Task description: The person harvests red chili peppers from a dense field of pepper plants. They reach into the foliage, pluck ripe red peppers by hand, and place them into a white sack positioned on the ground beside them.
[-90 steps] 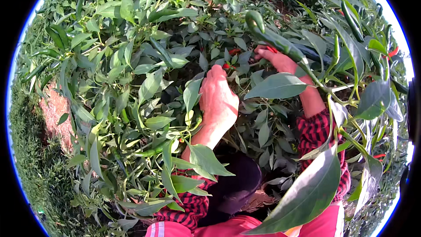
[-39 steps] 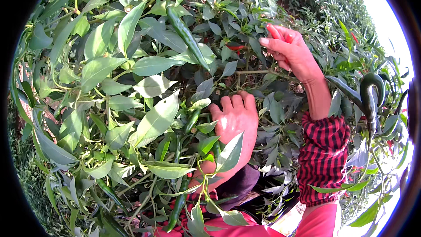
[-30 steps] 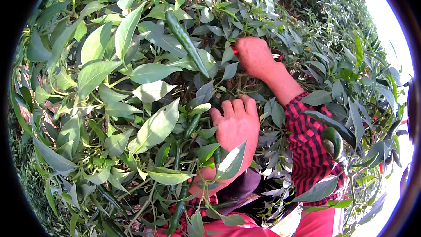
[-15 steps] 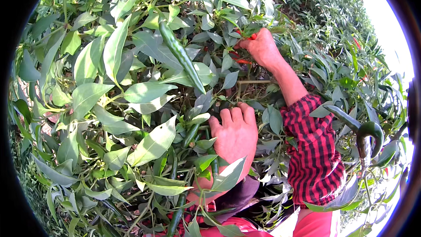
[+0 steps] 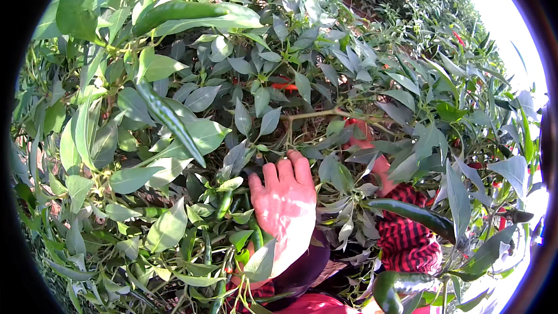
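Observation:
My left hand point(image 5: 286, 200) is low in the middle of a chili pepper plant, back upward. Its fingers curl down into the leaves beside a stem; the palm and whatever is in it are hidden. My right hand point(image 5: 361, 135) reaches in under the foliage to the right, below a pale branch point(image 5: 317, 114). Leaves cover most of it, and its fingers cannot be made out; a bit of red shows beside it. A red chili pepper point(image 5: 284, 86) hangs among the leaves beyond my hands. Close to my left hand hang green chili peppers point(image 5: 224, 204).
A long green chili point(image 5: 171, 122) and another green chili point(image 5: 180, 14) hang at the upper left. At the lower right are a dark green chili point(image 5: 415, 218) and a curled one point(image 5: 388, 292). Dense leafy plants continue to the far right, with red chilies point(image 5: 458, 38) among them.
My right hand has come back from the red chilies at the upper right, down under the leaves. The view has shifted; my left hand stays by the same stem.

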`<action>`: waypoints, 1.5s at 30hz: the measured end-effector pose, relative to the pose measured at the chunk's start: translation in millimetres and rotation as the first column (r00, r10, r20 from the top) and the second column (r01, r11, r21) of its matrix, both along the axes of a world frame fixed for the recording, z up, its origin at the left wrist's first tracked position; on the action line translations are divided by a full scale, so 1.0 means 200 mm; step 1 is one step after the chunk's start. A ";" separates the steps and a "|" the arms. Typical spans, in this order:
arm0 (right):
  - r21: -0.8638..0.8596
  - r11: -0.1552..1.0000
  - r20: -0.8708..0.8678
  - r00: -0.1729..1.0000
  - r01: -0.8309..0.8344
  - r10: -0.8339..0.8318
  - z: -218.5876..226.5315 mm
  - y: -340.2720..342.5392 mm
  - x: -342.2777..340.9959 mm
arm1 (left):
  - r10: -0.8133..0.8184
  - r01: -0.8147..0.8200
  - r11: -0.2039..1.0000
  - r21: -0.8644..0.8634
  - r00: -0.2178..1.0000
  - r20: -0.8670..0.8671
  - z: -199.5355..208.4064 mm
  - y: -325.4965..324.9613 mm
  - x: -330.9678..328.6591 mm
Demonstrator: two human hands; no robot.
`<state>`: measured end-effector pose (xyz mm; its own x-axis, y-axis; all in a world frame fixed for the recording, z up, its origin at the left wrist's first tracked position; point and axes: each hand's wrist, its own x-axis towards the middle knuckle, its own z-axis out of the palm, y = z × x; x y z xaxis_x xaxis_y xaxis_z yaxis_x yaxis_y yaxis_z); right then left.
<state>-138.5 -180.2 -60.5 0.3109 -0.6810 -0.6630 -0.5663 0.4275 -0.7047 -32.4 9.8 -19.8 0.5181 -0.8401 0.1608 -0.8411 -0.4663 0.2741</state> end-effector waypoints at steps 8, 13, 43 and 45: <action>-0.209 0.954 0.004 0.975 -0.216 0.222 -0.11 -0.09 0.28 | 0.019 -0.019 0.999 0.031 1.000 -0.012 0.03 0.06 0.03; -0.305 0.914 -0.051 0.963 -0.266 0.263 -0.12 -0.13 0.32 | -0.047 0.048 0.998 0.044 0.999 -0.021 0.04 0.07 0.06; -0.454 0.736 -0.257 0.865 -0.502 0.432 -0.20 -0.19 0.48 | -0.072 0.079 0.994 0.076 0.993 -0.091 0.06 0.14 0.07; -0.450 0.727 -0.265 0.855 -0.519 0.447 -0.21 -0.19 0.51 | -0.062 0.070 0.993 0.093 0.994 -0.092 0.07 0.15 0.07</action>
